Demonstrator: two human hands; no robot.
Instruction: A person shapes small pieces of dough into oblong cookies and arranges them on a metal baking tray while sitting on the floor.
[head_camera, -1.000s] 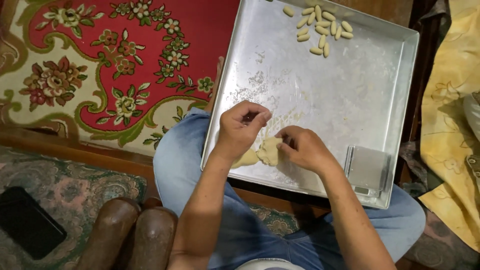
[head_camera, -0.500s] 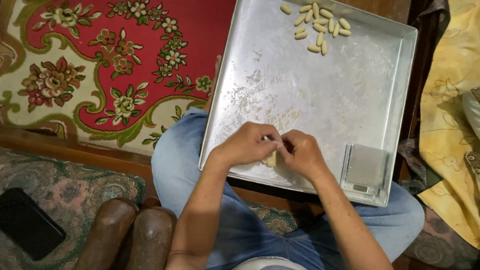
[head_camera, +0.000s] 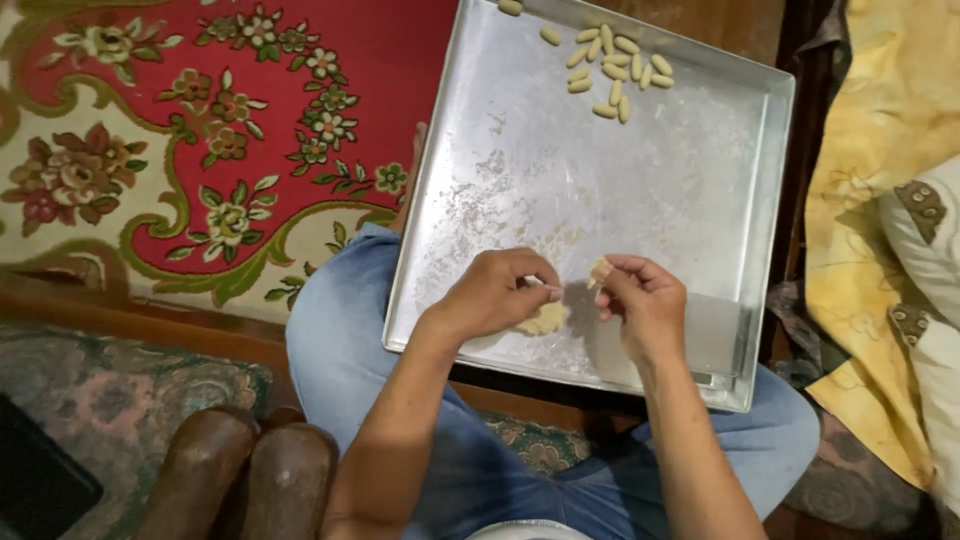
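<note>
Pale dough lump (head_camera: 543, 319) under left hand (head_camera: 495, 293) at silver metal tray's (head_camera: 700, 190) near edge; right hand (head_camera: 642, 300) pinches small dough bit (head_camera: 600, 270). About 13 shaped pieces (head_camera: 612, 68) at far edge; most tray bare.

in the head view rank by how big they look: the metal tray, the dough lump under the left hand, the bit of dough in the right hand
1. metal tray, by far the largest.
2. dough lump under the left hand, partly hidden.
3. bit of dough pinched in the right hand, smallest, though mostly covered by fingers.
</note>
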